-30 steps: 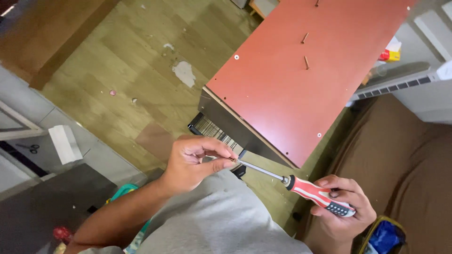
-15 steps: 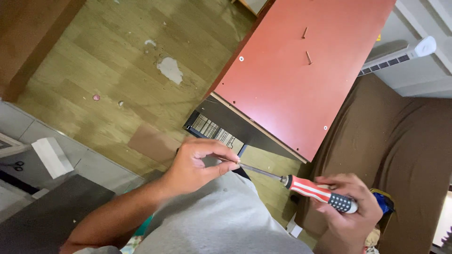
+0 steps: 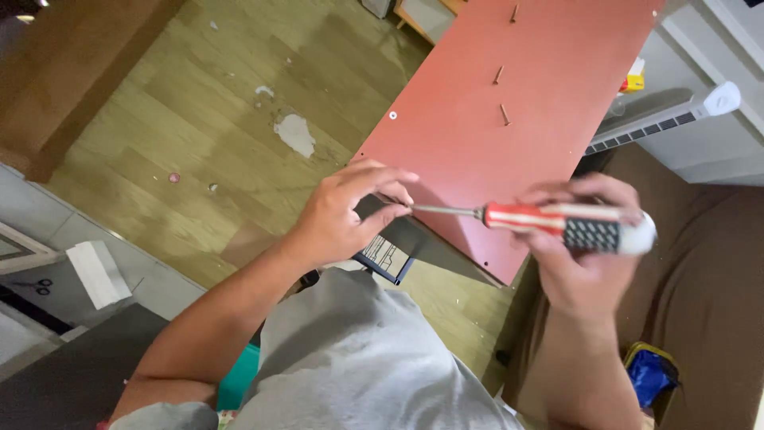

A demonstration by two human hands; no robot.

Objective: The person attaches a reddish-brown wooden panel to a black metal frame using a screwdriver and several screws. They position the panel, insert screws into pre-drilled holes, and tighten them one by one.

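Head view, both hands (image 3: 350, 211) on screwdriver (image 3: 557, 223), red board (image 3: 509, 159)

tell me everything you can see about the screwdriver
The screwdriver lies almost level across the view, in front of the red board. Its handle is red with pale stripes, then a black textured section and a white rounded end cap, likely plastic. A thin grey metal shaft runs leftward. The right hand wraps the handle; the left hand pinches at the shaft's tip, which its fingers hide.
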